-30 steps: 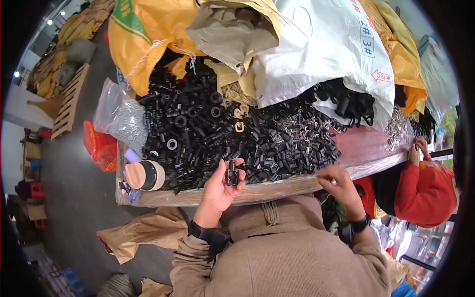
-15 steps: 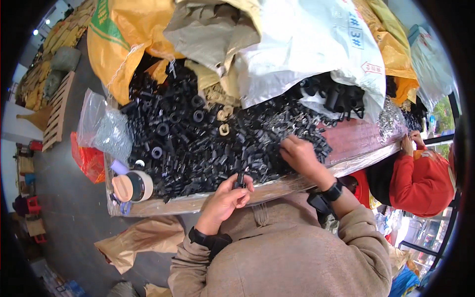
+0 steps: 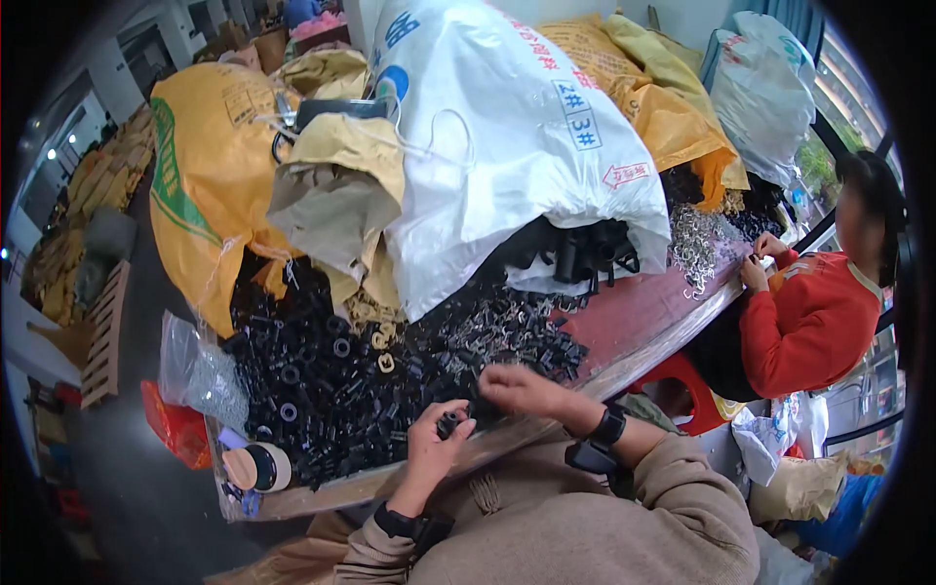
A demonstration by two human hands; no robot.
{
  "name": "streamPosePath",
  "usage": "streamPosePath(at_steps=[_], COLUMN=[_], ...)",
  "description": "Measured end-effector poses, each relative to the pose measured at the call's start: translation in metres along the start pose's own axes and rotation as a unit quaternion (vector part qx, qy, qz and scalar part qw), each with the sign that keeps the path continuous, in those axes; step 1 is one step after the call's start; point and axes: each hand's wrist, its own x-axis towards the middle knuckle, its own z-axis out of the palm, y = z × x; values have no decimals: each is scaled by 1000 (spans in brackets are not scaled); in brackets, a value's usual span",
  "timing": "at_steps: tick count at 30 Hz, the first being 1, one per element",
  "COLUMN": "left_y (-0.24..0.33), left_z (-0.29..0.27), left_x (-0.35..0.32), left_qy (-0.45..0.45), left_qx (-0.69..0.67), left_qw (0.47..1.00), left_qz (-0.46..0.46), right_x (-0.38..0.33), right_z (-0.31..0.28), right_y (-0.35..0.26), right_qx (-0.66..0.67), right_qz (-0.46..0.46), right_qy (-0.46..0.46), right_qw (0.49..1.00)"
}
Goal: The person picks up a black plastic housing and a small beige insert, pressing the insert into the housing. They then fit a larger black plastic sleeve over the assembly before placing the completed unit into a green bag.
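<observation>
My left fingers (image 3: 429,418) pinching black part (image 3: 448,424); my right fingers (image 3: 496,383) curled near it, whether holding anything, cannot tell.

Small black, roughly cylindrical part (image 3: 448,424) — tilted, partly finger-covered — in the left hand (image 3: 432,448)

Partly covered for you: the black part (image 3: 448,424) in your left grip (image 3: 432,453).
You cannot tell whether your curled right grip (image 3: 526,392) holds anything; the metal pieces (image 3: 487,328) are too small to tell apart; the white sack (image 3: 478,175), cut by the upper edge, hides some of your tabletop (image 3: 629,310); the lower edge crops your sweater (image 3: 575,526).
</observation>
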Motion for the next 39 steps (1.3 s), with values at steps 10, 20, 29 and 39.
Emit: streamPosePath(at_steps=[10,20,29,39], left_y=[-2,-7,-4,-11], left_z=[15,15,6,0], left_x=[21,29,5,-5], left_qy=[34,25,-89,-85], left_qx=[38,4,-444,-440], left_qw=[998,1000,857,841], left_qz=[44,-11,-244,-303], right_x=[-5,-2,-17,-10], right_z=[18,9,9,12], right_y=[-6,-25,-33,-53], right_qx=[469,370,200,-236], right_qz=[274,246,165,-113], right_qy=[-57,4,-8,14], right_qw=[838,896,966,965])
